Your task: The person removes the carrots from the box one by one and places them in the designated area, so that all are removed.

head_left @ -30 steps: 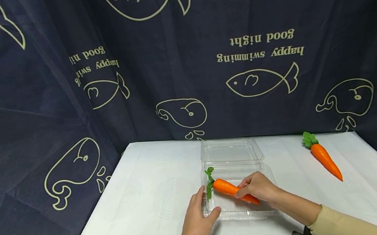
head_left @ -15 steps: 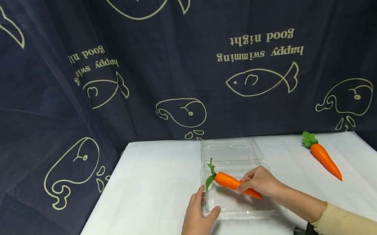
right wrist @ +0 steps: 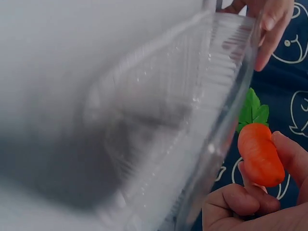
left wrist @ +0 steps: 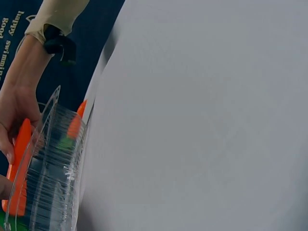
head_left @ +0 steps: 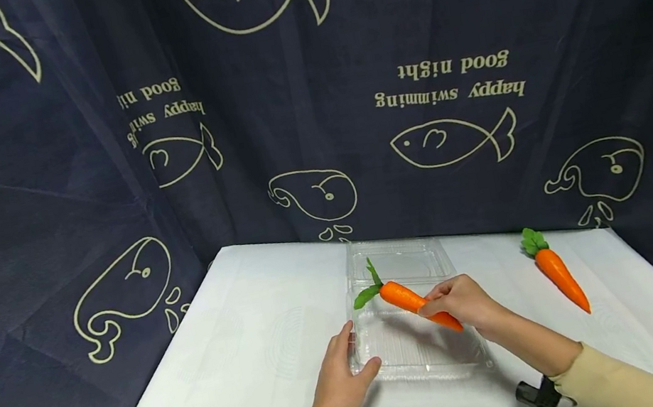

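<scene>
In the head view, my right hand pinches an orange carrot near its tapered end, its green leaves pointing left. The carrot is tilted above a clear plastic clamshell container, whose lid lies folded back behind it. My left hand rests against the container's front left corner, fingers along the left wall and thumb at the front rim. From the right wrist, thumb and fingers grip the carrot just past the container rim. The left wrist view shows the carrot close over the rim too.
A second carrot lies on the white table to the right of the container. A dark patterned curtain hangs behind and at the sides. A black device is strapped under the right sleeve.
My right hand has lifted the carrot up and rightward out of the container, its leaves now over the back hinge. My left hand has stayed in place at the corner.
</scene>
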`<action>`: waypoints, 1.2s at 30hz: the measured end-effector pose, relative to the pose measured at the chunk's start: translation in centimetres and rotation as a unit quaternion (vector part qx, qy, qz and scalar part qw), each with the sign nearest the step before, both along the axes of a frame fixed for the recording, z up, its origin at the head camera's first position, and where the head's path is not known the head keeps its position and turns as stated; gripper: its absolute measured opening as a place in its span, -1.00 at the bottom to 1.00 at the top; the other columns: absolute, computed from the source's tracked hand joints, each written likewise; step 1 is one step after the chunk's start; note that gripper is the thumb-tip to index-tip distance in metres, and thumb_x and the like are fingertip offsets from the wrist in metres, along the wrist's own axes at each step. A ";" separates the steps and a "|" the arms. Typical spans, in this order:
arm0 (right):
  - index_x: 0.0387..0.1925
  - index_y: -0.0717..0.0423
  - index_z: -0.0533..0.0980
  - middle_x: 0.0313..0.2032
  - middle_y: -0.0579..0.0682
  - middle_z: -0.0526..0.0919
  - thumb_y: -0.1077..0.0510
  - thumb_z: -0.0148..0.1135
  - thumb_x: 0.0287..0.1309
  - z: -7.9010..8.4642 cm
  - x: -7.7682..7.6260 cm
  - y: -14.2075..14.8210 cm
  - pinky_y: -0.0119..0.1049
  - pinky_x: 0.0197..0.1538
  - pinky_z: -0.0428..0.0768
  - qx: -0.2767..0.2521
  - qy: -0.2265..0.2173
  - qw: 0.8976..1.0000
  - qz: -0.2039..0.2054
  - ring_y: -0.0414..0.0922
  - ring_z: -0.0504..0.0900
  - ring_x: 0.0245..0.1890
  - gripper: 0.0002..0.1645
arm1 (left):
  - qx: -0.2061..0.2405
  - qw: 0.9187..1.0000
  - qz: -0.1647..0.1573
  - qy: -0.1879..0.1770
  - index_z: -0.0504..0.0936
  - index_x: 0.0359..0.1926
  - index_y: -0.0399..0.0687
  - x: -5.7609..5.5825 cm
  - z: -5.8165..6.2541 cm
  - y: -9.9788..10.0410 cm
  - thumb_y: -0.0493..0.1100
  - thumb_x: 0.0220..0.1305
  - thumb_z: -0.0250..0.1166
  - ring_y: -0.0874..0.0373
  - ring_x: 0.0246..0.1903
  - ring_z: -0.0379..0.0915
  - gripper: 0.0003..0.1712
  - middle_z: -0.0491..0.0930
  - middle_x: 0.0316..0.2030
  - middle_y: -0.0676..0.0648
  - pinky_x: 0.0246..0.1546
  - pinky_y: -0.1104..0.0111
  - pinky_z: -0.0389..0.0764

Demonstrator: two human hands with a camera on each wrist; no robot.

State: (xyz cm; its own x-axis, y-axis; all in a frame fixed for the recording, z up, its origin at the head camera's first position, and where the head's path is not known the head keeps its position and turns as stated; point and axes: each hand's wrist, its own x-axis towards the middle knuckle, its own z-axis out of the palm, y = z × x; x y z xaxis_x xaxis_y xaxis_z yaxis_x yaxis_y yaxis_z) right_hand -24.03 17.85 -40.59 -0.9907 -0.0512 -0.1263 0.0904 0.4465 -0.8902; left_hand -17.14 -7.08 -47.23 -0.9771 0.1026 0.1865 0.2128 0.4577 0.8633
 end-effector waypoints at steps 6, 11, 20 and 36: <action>-0.35 0.24 0.72 -0.37 0.00 0.73 0.18 0.54 -0.10 0.6 -0.1 0.9 -0.26 -0.40 0.56 0.004 0.008 1.000 0.000 -0.09 0.58 -0.39 -0.76 | 0.002 1.000 -0.003 -0.004 0.20 0.49 -0.23 0.1 0.1 0.0 -0.02 0.28 0.37 -0.05 0.24 0.39 -0.12 0.44 0.23 -0.18 0.31 -0.08 0.35; -0.32 0.24 0.72 -0.35 0.00 0.74 0.15 0.53 -0.07 1.0 -0.3 1.7 -0.25 -0.38 0.56 0.007 0.011 1.000 -0.007 -0.09 0.61 -0.37 -0.73 | 0.004 1.000 -0.010 -0.014 0.17 0.51 -0.21 0.2 0.1 -0.1 -0.01 0.29 0.35 -0.07 0.28 0.36 -0.11 0.41 0.26 -0.18 0.32 -0.11 0.32; -0.25 0.26 0.71 -0.34 0.01 0.75 0.11 0.52 -0.04 1.7 -1.1 3.3 -0.25 -0.37 0.54 0.025 0.014 0.999 -0.032 -0.10 0.61 -0.37 -0.66 | 0.018 0.999 -0.023 -0.025 0.13 0.52 -0.21 0.2 0.1 -0.1 -0.02 0.34 0.31 -0.11 0.31 0.31 -0.12 0.39 0.27 -0.20 0.34 -0.15 0.28; -0.18 0.26 0.70 -0.33 -0.01 0.73 0.00 0.54 -0.03 1.6 -2.7 6.3 -0.28 -0.40 0.53 0.033 0.018 0.996 -0.083 -0.13 0.56 -0.41 -0.54 | 0.019 0.999 -0.034 -0.027 0.08 0.53 -0.25 0.0 0.0 -0.2 -0.01 0.36 0.29 -0.14 0.32 0.28 -0.10 0.35 0.29 -0.23 0.35 -0.17 0.26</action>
State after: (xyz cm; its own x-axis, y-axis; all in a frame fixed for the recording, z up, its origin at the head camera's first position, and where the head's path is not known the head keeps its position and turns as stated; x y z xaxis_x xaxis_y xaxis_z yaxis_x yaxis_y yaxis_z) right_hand -26.69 24.12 -39.00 -0.9889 0.1200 -0.0875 0.1354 0.4860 -0.8634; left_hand -17.16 -7.29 -47.25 -0.9771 0.1621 0.1378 0.1938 0.4102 0.8912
